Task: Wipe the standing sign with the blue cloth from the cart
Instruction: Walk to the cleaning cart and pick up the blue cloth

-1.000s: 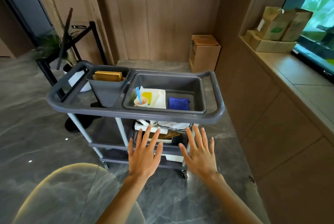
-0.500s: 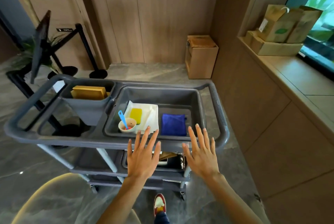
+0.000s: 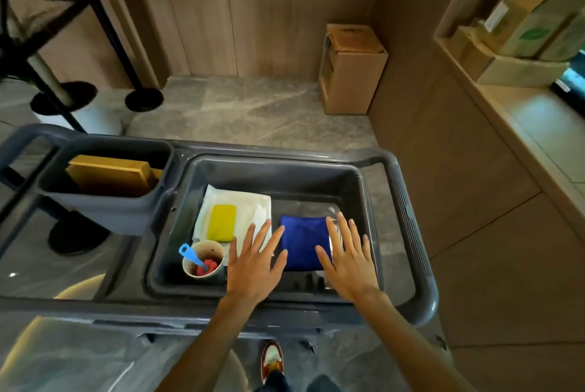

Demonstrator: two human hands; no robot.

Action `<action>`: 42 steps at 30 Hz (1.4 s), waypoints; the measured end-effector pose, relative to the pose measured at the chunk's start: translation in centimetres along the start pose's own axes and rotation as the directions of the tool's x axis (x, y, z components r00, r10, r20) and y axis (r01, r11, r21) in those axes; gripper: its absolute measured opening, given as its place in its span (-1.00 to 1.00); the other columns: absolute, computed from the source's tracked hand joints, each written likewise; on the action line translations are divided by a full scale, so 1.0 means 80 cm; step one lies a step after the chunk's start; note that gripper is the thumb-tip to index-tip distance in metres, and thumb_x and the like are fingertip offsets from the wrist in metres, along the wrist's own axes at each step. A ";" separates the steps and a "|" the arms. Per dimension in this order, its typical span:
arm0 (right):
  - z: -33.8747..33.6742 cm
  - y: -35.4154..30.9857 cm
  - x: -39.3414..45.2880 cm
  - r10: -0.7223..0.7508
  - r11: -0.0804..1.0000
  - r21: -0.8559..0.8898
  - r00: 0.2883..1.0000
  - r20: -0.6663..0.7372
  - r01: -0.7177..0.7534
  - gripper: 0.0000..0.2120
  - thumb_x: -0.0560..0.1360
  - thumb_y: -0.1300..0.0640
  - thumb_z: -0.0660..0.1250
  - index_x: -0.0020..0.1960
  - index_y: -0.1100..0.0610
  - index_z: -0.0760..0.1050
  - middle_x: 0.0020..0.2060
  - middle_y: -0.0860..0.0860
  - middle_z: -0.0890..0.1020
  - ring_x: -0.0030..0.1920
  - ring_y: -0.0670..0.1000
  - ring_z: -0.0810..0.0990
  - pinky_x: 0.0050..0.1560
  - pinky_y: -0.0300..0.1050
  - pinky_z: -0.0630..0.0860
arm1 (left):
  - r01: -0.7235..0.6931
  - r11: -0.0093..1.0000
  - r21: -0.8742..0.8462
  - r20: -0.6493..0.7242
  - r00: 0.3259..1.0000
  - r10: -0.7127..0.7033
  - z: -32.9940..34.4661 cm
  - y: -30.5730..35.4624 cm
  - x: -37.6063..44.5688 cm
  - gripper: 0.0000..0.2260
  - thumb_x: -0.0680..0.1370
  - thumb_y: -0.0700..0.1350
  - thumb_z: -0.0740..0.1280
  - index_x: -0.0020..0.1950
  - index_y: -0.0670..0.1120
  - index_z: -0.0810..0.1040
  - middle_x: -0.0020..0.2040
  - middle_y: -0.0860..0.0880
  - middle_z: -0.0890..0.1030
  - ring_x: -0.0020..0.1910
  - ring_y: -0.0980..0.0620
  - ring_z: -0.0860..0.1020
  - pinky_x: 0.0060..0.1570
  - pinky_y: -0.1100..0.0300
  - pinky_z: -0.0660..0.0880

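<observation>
The blue cloth (image 3: 302, 241) lies folded flat in the right half of the grey tub (image 3: 354, 182) set into the top of the cart (image 3: 408, 217). The left hand (image 3: 253, 268) hovers palm down just to the cloth's left, its fingers (image 3: 275, 238) spread wide and holding nothing, the tips reaching the cloth's left edge. The right hand (image 3: 349, 260) hovers over the cloth's right edge, fingers likewise spread wide and empty; whether either hand actually touches the fabric cannot be told. Left of the cloth, in the same tub, a yellow sponge (image 3: 221, 222) rests on a white sheet (image 3: 250, 204), and a paper cup (image 3: 203, 260) with a blue utensil (image 3: 190, 254) stands near the tub's front left corner. A smaller grey bin (image 3: 104, 211) on the cart's left holds a tan box (image 3: 110, 174). Beyond the cart, black stanchion posts (image 3: 107, 30) stand on the stone floor (image 3: 253, 106), a cardboard box (image 3: 351, 70) sits against the wood wall, and paper bags (image 3: 531, 21) rest on the ledge to the right.
</observation>
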State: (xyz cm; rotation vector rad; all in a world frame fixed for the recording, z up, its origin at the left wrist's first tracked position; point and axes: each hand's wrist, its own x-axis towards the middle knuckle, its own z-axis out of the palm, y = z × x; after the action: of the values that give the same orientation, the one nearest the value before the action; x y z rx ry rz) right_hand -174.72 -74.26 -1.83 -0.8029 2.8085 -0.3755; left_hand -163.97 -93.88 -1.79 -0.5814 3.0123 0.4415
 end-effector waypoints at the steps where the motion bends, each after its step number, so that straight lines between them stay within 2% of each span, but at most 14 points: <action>1: 0.003 0.003 0.009 0.002 1.000 0.025 1.000 0.016 -0.003 -0.33 0.59 -0.35 -0.18 0.60 -0.16 -0.32 0.61 -0.07 -0.32 0.60 0.04 -0.32 0.57 0.13 -0.23 | -0.011 1.000 0.007 0.022 1.000 0.011 0.006 -0.003 0.011 -0.45 0.64 0.28 -0.01 0.62 0.23 -0.02 0.66 0.08 -0.04 0.63 -0.03 -0.10 0.53 -0.19 -0.06; 6: 0.014 0.024 0.043 0.026 0.989 0.140 0.996 0.087 -0.038 -0.35 0.65 -0.25 -0.03 0.60 -0.15 -0.27 0.61 -0.10 -0.29 0.62 0.01 -0.23 0.61 0.15 -0.01 | 0.010 0.999 -0.050 0.088 0.996 -0.005 0.027 -0.010 0.058 -0.47 0.64 0.23 0.11 0.61 0.19 0.12 0.64 0.04 0.11 0.63 -0.03 0.00 0.54 -0.12 -0.01; 9: 0.020 0.033 0.067 0.014 0.973 0.228 0.992 0.124 -0.042 -0.34 0.65 -0.22 0.08 0.61 -0.16 -0.20 0.62 -0.14 -0.21 0.62 0.03 0.01 0.53 0.09 0.22 | 0.024 0.991 -0.129 0.131 0.991 -0.006 0.046 -0.015 0.082 -0.50 0.65 0.18 0.18 0.58 0.16 0.22 0.62 0.02 0.20 0.61 -0.05 0.09 0.54 -0.08 0.10; 12: 0.030 0.045 0.089 -0.015 0.974 0.225 0.981 0.191 -0.029 -0.32 0.63 -0.21 0.15 0.62 -0.10 -0.08 0.63 -0.14 -0.13 0.55 -0.02 0.23 0.46 0.02 0.38 | 0.021 0.986 -0.166 0.160 0.987 0.006 0.064 -0.017 0.101 -0.52 0.63 0.14 0.25 0.56 0.13 0.31 0.57 -0.02 0.30 0.57 -0.06 0.21 0.49 -0.05 0.25; 14: 0.041 0.052 0.104 -0.055 0.975 0.221 0.974 0.221 0.005 -0.35 0.62 -0.18 0.20 0.61 -0.05 0.06 0.63 -0.09 0.00 0.52 -0.01 0.30 0.44 0.01 0.42 | 0.037 0.981 -0.189 0.160 0.987 -0.006 0.075 -0.017 0.112 -0.53 0.62 0.11 0.29 0.53 0.12 0.36 0.48 -0.04 0.40 0.47 -0.06 0.34 0.42 0.02 0.35; 16: 0.051 0.057 0.117 -0.084 0.978 0.205 0.966 0.244 0.033 -0.43 0.61 -0.12 0.26 0.56 0.00 0.22 0.58 -0.02 0.19 0.47 0.03 0.37 0.42 -0.01 0.44 | 0.047 0.979 -0.196 0.161 0.987 -0.015 0.087 -0.016 0.119 -0.56 0.61 0.10 0.31 0.50 0.11 0.41 0.30 -0.04 0.48 0.29 -0.01 0.45 0.27 0.13 0.45; 18: 0.063 0.058 0.128 -0.094 0.981 0.186 0.962 0.255 0.046 -0.53 0.60 -0.04 0.31 0.47 0.05 0.39 0.46 0.03 0.35 0.38 0.06 0.45 0.34 -0.04 0.48 | 0.054 0.980 -0.194 0.174 0.985 -0.020 0.099 -0.012 0.125 -0.58 0.61 0.11 0.31 0.47 0.10 0.45 0.14 -0.04 0.47 0.13 0.02 0.46 0.11 0.19 0.47; 21: 0.080 0.053 0.141 -0.046 0.988 0.152 0.964 0.263 0.006 -0.66 0.55 0.03 0.38 0.31 0.07 0.51 0.28 0.04 0.43 0.25 0.05 0.49 0.22 -0.06 0.53 | 0.082 0.971 -0.224 0.177 0.983 -0.043 0.114 -0.006 0.136 -0.60 0.60 0.14 0.31 0.43 0.09 0.49 0.09 -0.05 0.48 0.05 0.03 0.46 0.02 0.23 0.46; 25: 0.095 0.054 0.150 0.044 0.992 0.101 0.953 0.298 -0.077 -0.65 0.51 0.10 0.42 0.27 0.01 0.47 0.24 0.02 0.39 0.19 0.05 0.49 0.15 -0.08 0.55 | 0.097 0.967 -0.236 0.186 0.981 -0.053 0.138 -0.013 0.146 -0.62 0.59 0.14 0.33 0.40 0.11 0.52 0.10 -0.06 0.49 0.05 0.02 0.47 0.06 0.21 0.45; 29: 0.098 0.063 0.147 0.062 0.977 0.172 0.947 0.315 -0.122 -0.63 0.49 0.21 0.42 0.26 0.04 0.47 0.29 0.03 0.36 0.20 0.06 0.49 0.24 -0.02 0.54 | 0.150 0.957 -0.249 0.199 0.975 -0.102 0.147 -0.024 0.145 -0.63 0.57 0.06 0.39 0.38 0.14 0.54 0.09 -0.06 0.49 0.07 -0.02 0.48 0.15 0.11 0.50; 36: 0.103 0.064 0.143 0.068 0.965 0.227 0.964 0.258 -0.129 -0.62 0.50 0.26 0.42 0.30 0.14 0.47 0.35 0.05 0.40 0.30 0.05 0.47 0.38 -0.11 0.44 | 0.187 0.940 -0.285 0.172 0.975 -0.142 0.148 -0.028 0.145 -0.61 0.51 0.03 0.48 0.34 0.12 0.58 0.07 -0.06 0.51 0.06 -0.03 0.48 0.13 0.08 0.52; 39: 0.105 0.066 0.141 0.072 0.966 0.221 0.964 0.256 -0.131 -0.57 0.50 0.27 0.42 0.35 0.17 0.44 0.35 0.07 0.41 0.30 0.06 0.47 0.36 -0.11 0.43 | 0.206 0.928 -0.311 0.190 0.970 -0.151 0.152 -0.030 0.142 -0.57 0.49 0.00 0.50 0.36 0.10 0.57 0.08 -0.06 0.51 0.08 -0.04 0.49 0.17 0.06 0.53; 42: 0.107 0.068 0.140 0.068 0.957 0.255 0.963 0.262 -0.137 -0.58 0.52 0.28 0.39 0.36 0.21 0.45 0.34 0.14 0.42 0.28 0.15 0.46 0.25 -0.04 0.44 | 0.238 0.911 -0.337 0.198 0.964 -0.179 0.155 -0.032 0.142 -0.56 0.49 -0.02 0.51 0.36 0.09 0.57 0.09 -0.06 0.51 0.09 -0.05 0.50 0.19 0.03 0.54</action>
State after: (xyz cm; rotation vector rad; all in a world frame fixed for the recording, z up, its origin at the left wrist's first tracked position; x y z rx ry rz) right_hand -184.57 -77.46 -12.87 -0.5945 2.4801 -0.5817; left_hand -173.74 -96.71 -15.47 -0.8334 2.6869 0.9822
